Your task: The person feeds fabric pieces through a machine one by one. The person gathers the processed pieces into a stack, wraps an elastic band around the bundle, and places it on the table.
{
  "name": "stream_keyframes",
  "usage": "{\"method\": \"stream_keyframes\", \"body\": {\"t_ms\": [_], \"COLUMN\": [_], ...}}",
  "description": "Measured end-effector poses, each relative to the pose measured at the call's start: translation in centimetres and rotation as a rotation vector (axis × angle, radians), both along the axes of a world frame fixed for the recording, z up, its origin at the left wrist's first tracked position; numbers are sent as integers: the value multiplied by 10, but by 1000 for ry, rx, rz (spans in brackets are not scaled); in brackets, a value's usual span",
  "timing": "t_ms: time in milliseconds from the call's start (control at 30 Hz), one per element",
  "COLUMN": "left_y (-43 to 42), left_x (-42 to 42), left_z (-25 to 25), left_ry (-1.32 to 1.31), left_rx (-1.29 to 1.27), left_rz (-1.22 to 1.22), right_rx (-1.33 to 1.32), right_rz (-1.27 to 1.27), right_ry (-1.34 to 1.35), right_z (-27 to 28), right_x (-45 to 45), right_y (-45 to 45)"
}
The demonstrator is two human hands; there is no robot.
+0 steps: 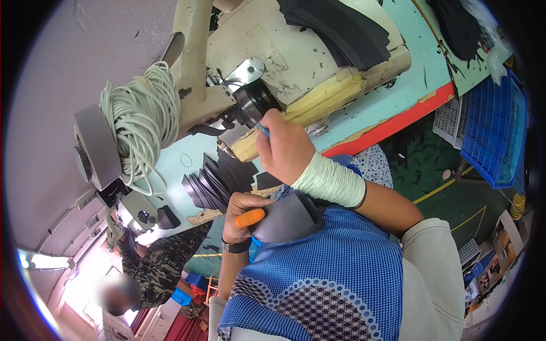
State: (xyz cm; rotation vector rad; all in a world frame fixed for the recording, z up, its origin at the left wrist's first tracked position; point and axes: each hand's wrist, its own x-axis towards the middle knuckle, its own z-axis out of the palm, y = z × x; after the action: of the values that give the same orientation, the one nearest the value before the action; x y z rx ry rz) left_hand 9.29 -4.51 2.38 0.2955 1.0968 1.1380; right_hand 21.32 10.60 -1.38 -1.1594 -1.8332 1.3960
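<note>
My left hand [236,219], with an orange finger cot [250,218] on one finger, grips a dark grey curved, cup-like piece [287,220] in front of the blue checked apron [335,250]. My right hand [284,149] is closed in a pinch beside the black round part [257,101] of a cream machine [196,68]. A small blue thing [263,129] shows between its fingers; most of it is hidden, so its kind is unclear. Pale cord-like wrapping [334,181] covers my right wrist. Close to my left hand lies a pile of dark curved pieces [216,183].
A stack of black curved pieces [341,31] lies on the machine's bed, behind a yellow padded edge [324,105]. Coiled pale cable [142,116] hangs at left. Blue crates [495,133] stand at right. Another person in a camouflage top [165,264] works at lower left.
</note>
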Motion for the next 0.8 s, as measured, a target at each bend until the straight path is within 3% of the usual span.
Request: {"method": "stream_keyframes", "body": {"t_ms": [67,367,433,567,633,700,733,800], "left_y": [-2,-2,-4,-7,-2,-2,-3,-6], "left_x": [1,-4,-3,-2,-5,0,-1,-11], "left_z": [0,-10,-9,-12,-11,-7,-7,-9], "left_ry": [-10,-26,-58,-150,-179,-121,-120,34], "left_rx": [0,4,17,12,-8,29,28,-59], "left_rz": [19,4,53,161,145,241,251,206], "right_rx": [19,-9,-35,14,-182,157,50,46], "right_rz": [51,-8,60,8,32,-222,-356,-841], "right_ry": [-97,120,-86,-60,274,372,435,125], "right_z": [1,-10,1,-2,8,18,27,31], "right_x": [-2,7,3,4,24,56,84,140], "right_y": [-6,-5,-8,-12,1,21,33,78]}}
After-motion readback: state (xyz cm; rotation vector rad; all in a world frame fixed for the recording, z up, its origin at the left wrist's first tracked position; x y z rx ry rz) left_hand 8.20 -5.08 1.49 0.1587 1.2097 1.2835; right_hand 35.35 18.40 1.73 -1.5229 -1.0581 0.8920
